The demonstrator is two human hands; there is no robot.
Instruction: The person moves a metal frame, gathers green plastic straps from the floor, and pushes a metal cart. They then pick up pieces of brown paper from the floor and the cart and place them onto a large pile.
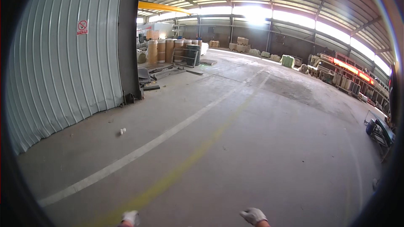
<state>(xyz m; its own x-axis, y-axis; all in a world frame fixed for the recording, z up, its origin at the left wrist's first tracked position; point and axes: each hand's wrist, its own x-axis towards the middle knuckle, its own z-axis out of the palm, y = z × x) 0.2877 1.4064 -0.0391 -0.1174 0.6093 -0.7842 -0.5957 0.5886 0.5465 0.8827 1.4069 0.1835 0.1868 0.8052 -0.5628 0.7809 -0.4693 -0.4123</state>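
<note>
At the lower edge, left of the middle, my left hand (131,217) shows in a white glove. Its fingers are mostly hidden, so I cannot tell how they are held. My right hand (253,216), gloved in white as well, hangs low to the right of the middle. Its fingers look curled in, and nothing shows in them. The two hands are well apart, and both are above the grey concrete floor (269,155). Neither touches anything that I can see.
A corrugated metal wall (67,67) ends at a dark steel column (132,38) on the left. Behind it stand several brown drums (161,51) near scrap metal. White and yellow lines cross the floor. A wheeled cart (381,132) stands at the right, below loaded racks (349,80).
</note>
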